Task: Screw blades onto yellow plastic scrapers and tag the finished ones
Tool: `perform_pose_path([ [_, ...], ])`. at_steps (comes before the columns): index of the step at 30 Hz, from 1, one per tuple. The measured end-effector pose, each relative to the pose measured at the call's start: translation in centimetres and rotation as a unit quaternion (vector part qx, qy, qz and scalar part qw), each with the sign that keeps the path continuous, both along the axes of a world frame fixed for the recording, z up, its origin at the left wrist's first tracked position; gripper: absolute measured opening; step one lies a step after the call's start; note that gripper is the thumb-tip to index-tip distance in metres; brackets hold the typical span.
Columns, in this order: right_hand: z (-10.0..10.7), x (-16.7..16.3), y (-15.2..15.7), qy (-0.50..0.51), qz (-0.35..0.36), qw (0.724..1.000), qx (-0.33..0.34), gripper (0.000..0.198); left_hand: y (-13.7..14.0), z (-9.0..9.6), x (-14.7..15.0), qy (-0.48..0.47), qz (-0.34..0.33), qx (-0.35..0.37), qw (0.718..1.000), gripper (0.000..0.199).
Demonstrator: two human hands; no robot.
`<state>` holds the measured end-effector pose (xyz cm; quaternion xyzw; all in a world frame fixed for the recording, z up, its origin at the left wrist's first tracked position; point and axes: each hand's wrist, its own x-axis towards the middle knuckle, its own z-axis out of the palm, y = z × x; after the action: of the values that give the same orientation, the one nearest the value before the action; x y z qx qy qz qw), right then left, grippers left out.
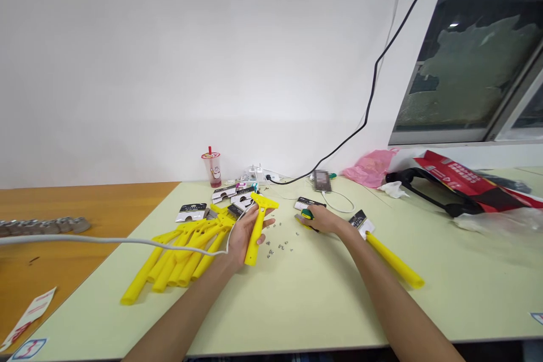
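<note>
I had the left hand (244, 235) clamped on a yellow scraper (255, 236), its broad head pointing away and its handle slanting down toward the near edge, the fingertips showing past the handle's right side. I had the right hand (322, 219) curled on a green-and-yellow tool (307, 214), low over the table (305, 300); how firmly, I could not tell. Between the hands lay loose metal bits (280, 247) (screws or nuts, too small to say), and to the left a pile of scrapers (182, 254). A dark card (309, 203) lay just beyond the right hand, and another yellow handle (394, 260) lay by itself to the right. I judged the step in hand to be readying the held scraper and the tool, since the two were apart. To my mind the next move called for a steady left hold, the scraper's head in plain sight, and a fine pinch for anything that small.
</note>
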<state>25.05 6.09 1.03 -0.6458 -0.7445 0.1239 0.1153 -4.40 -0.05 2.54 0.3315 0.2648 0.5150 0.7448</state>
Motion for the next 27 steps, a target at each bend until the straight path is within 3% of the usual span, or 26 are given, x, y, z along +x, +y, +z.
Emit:
perform_pose_path([
  [7,0.7,-0.5,-0.2,0.065,-0.018,0.996,0.057,0.024,0.0,-0.1,-0.1,0.002,0.002,0.003,1.000,0.055],
  [10,1.8,-1.1,-0.8,0.111,-0.036,0.986,0.121,0.037,0.0,-0.1,-0.1,0.007,-0.001,-0.002,1.000,0.050],
  [12,2.7,-1.7,-1.3,0.201,-0.047,0.964,0.166,0.052,0.1,-0.2,0.0,0.006,-0.002,-0.001,1.000,0.049],
  [15,3.8,-2.4,-2.1,0.449,-0.050,0.876,0.169,0.063,0.1,-0.3,0.0,0.007,-0.009,0.004,1.000,0.047],
  [16,4.0,-2.6,-2.3,0.510,-0.046,0.844,0.156,0.063,0.1,-0.4,0.0,0.009,-0.011,0.006,1.000,0.047],
  [18,4.1,-2.9,-2.4,0.573,-0.035,0.808,0.135,0.062,0.1,-0.4,0.0,0.013,-0.014,0.008,1.000,0.046],
  [22,3.8,-3.2,-2.3,0.612,-0.018,0.784,0.104,0.060,0.0,-0.2,0.0,0.017,-0.020,0.006,1.000,0.046],
  [27,3.5,-3.8,-2.5,0.613,0.015,0.785,0.087,0.052,-0.1,-0.1,0.2,0.017,-0.021,0.000,1.000,0.049],
])
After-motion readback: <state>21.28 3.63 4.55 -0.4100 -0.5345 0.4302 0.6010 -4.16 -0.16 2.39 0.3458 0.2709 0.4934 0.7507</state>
